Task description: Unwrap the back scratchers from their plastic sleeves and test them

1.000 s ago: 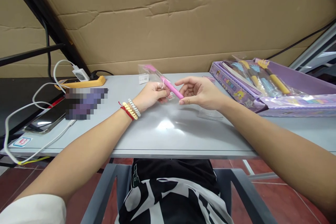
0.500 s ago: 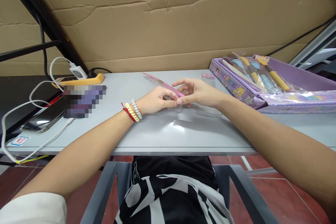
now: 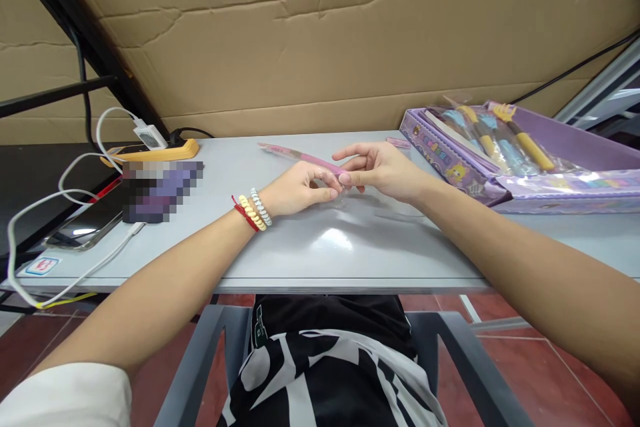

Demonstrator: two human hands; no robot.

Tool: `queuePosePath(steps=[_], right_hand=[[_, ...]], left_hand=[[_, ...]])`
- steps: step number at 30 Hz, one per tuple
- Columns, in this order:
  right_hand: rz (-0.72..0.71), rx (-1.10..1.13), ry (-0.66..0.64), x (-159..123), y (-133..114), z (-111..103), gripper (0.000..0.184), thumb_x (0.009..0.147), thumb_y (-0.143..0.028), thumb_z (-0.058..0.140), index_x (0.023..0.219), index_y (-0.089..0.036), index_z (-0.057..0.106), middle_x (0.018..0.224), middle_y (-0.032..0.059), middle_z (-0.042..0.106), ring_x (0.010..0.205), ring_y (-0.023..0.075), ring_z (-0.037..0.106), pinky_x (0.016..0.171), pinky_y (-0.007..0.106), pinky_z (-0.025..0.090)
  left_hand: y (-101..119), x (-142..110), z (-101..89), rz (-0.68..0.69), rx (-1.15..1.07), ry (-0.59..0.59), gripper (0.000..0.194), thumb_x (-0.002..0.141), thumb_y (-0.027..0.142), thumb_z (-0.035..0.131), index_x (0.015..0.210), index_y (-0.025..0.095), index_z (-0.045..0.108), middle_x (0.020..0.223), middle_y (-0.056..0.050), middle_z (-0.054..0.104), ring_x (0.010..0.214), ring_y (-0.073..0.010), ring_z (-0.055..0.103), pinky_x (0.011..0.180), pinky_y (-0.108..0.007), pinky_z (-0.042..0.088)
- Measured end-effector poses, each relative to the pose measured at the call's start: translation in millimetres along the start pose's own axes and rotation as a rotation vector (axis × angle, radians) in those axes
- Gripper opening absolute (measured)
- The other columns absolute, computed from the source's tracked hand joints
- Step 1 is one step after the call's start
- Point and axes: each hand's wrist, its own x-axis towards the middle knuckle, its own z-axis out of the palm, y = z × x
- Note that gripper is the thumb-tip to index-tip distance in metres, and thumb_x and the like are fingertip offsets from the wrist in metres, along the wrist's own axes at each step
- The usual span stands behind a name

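Observation:
A slim pink pen (image 3: pixel 323 161) slants above the desk, its thin end pointing to the far left. My right hand (image 3: pixel 384 172) pinches its near end between thumb and fingers, the index finger raised off it. Below the pen, my left hand (image 3: pixel 303 189) is closed with thumb and fingers on a clear plastic wrapper (image 3: pixel 341 200), close to my right thumb. Part of the wrapper seems to run along the pen; its exact extent is hard to make out. Bracelets circle my left wrist.
To the right lies a purple box (image 3: pixel 565 195) holding bagged pens with yellow and blue grips. A small pink piece (image 3: pixel 398 142) lies near it. At left are a phone (image 3: pixel 83 230), white cables and a yellow power strip (image 3: pixel 173 150). Cardboard (image 3: pixel 300 47) stands behind the desk.
The pen has turned flatter, its far tip shifting left, and its near end has moved up slightly. My right hand has risen a little; my left hand has barely moved.

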Motion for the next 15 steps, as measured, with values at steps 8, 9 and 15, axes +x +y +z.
queuePosePath(steps=[8, 9, 15], right_hand=[[-0.197, -0.096, 0.018, -2.4, -1.9, 1.1, 0.044, 0.067, -0.042, 0.083, 0.099, -0.014, 0.073, 0.085, 0.0092, 0.075, 0.069, 0.0162, 0.067, 0.047, 0.023, 0.045], [-0.212, -0.105, 0.012, -2.7, -2.0, 0.8, 0.043, 0.068, -0.042, 0.082, 0.1, -0.014, 0.074, 0.087, 0.0096, 0.075, 0.07, 0.0168, 0.068, 0.048, 0.023, 0.046], [-0.307, -0.21, 0.053, -2.7, -1.3, 3.9, 0.028, 0.076, -0.028, 0.069, 0.099, -0.015, 0.077, 0.08, 0.0068, 0.075, 0.062, 0.0133, 0.063, 0.048, 0.024, 0.046]], left_hand=[[1.8, 1.3, -0.9, 0.05, -0.009, 0.062, 0.013, 0.077, 0.027, 0.066, 0.073, 0.016, 0.07, 0.078, -0.003, 0.071, 0.071, -0.0129, 0.059, 0.07, -0.028, 0.047], [1.4, 1.5, -1.6, 0.049, -0.029, 0.06, 0.013, 0.076, 0.027, 0.066, 0.072, 0.016, 0.07, 0.077, -0.003, 0.07, 0.072, -0.0134, 0.06, 0.071, -0.029, 0.048], [-2.8, 1.8, -3.2, 0.056, -0.047, 0.035, 0.012, 0.076, 0.027, 0.067, 0.074, 0.016, 0.071, 0.083, -0.005, 0.072, 0.086, -0.0171, 0.065, 0.078, -0.03, 0.05]])
